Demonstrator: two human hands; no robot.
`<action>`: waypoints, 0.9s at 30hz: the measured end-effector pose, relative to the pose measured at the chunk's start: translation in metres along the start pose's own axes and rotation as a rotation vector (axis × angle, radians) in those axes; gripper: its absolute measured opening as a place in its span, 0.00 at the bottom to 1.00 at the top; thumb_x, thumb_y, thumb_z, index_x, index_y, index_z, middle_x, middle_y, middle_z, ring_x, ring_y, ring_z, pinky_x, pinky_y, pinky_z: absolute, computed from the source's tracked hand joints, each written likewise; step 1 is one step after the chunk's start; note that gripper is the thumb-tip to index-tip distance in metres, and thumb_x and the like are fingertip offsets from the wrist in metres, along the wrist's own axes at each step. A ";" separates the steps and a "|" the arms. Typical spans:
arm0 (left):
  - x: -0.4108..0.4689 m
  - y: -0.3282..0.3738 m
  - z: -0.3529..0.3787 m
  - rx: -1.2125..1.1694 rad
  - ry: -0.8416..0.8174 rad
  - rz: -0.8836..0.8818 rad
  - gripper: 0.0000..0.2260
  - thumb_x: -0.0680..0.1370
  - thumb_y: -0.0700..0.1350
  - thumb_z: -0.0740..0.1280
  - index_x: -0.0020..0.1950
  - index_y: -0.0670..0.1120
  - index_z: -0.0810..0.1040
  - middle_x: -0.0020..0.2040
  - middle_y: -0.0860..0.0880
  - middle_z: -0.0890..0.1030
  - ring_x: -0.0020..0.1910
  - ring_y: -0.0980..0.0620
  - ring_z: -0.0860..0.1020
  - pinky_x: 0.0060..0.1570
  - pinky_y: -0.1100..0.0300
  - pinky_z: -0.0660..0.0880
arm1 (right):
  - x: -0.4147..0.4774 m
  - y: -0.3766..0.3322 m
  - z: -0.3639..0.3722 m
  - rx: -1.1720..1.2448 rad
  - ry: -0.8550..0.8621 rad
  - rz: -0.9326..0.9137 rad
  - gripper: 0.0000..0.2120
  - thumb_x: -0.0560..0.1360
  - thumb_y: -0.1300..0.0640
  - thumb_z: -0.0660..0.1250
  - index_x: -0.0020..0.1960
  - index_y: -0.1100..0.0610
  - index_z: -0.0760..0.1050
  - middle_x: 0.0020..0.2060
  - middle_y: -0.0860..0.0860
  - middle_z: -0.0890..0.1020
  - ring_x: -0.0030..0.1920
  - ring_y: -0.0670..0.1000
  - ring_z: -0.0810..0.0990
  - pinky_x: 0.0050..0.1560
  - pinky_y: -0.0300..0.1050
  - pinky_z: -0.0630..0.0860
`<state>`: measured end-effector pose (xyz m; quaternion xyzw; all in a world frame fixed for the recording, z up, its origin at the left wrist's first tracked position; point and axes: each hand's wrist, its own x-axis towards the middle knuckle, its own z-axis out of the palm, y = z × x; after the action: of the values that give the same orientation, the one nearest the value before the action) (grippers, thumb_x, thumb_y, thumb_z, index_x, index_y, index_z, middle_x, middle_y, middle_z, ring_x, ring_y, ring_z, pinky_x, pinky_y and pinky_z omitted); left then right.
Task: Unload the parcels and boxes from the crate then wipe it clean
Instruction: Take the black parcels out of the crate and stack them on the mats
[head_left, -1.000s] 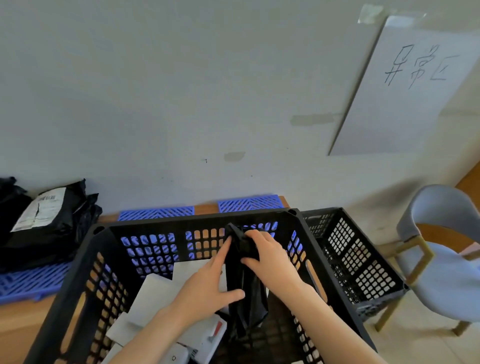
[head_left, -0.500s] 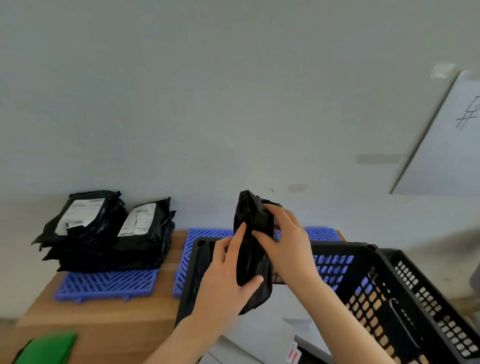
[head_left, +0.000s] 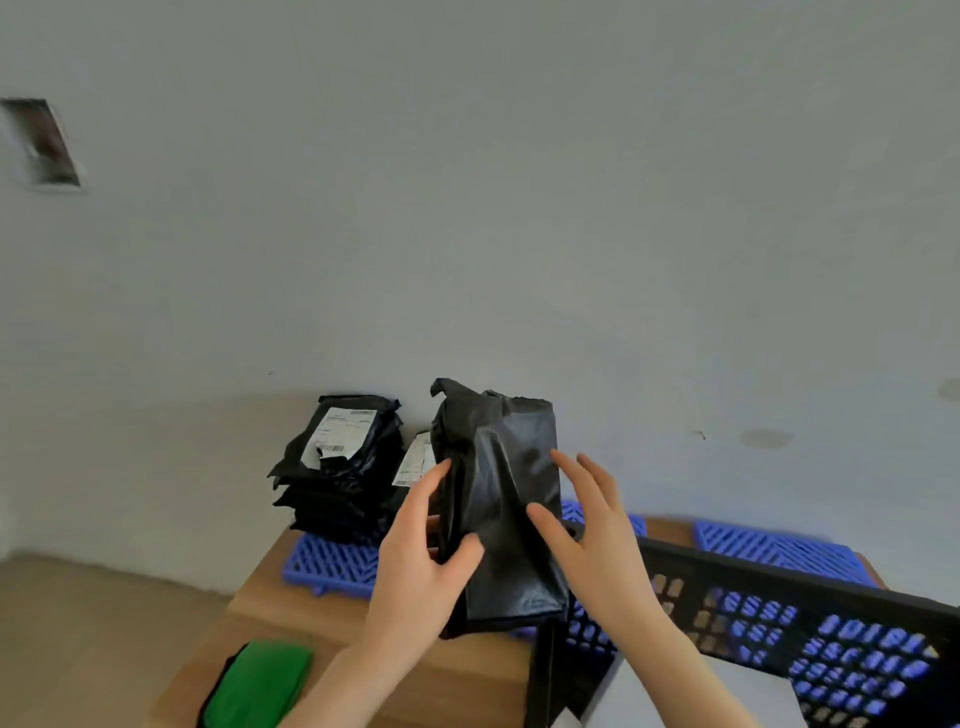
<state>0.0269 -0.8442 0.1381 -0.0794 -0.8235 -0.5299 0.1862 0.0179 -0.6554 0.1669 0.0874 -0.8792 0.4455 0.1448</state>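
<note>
Roughly midway: left hand had its grip clamped on a parcel, right hand grip apart; white boxes lay in the crate, apparently not yet wiped.

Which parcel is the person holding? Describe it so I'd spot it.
Find the wooden table holding the black crate. Above its edge, the left hand grips one black parcel upright. Unlike the stacked parcels behind, it shows no white label.

Left hand grips black parcel; right hand touches it.
</note>
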 end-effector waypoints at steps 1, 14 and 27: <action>0.004 -0.002 -0.004 -0.007 0.015 -0.005 0.32 0.74 0.45 0.71 0.69 0.71 0.60 0.64 0.68 0.71 0.62 0.63 0.74 0.61 0.54 0.76 | 0.003 0.003 0.004 0.001 -0.038 0.027 0.27 0.76 0.43 0.65 0.71 0.34 0.59 0.73 0.43 0.60 0.63 0.46 0.70 0.64 0.48 0.73; 0.051 -0.045 -0.016 -0.042 0.220 -0.199 0.34 0.71 0.47 0.76 0.71 0.62 0.63 0.57 0.56 0.73 0.53 0.59 0.77 0.48 0.62 0.76 | 0.028 0.019 0.052 0.209 -0.276 0.089 0.37 0.68 0.45 0.74 0.68 0.30 0.57 0.65 0.35 0.67 0.65 0.37 0.68 0.64 0.38 0.72; 0.128 -0.155 -0.017 0.020 -0.425 -0.092 0.37 0.68 0.57 0.73 0.72 0.70 0.58 0.68 0.68 0.65 0.68 0.67 0.65 0.66 0.63 0.69 | 0.099 0.057 0.138 -0.020 -0.185 0.330 0.33 0.70 0.47 0.73 0.72 0.41 0.64 0.71 0.41 0.63 0.65 0.40 0.65 0.66 0.37 0.67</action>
<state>-0.1373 -0.9343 0.0639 -0.1496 -0.8522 -0.5011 -0.0151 -0.1157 -0.7354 0.0792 -0.0187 -0.8956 0.4443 -0.0108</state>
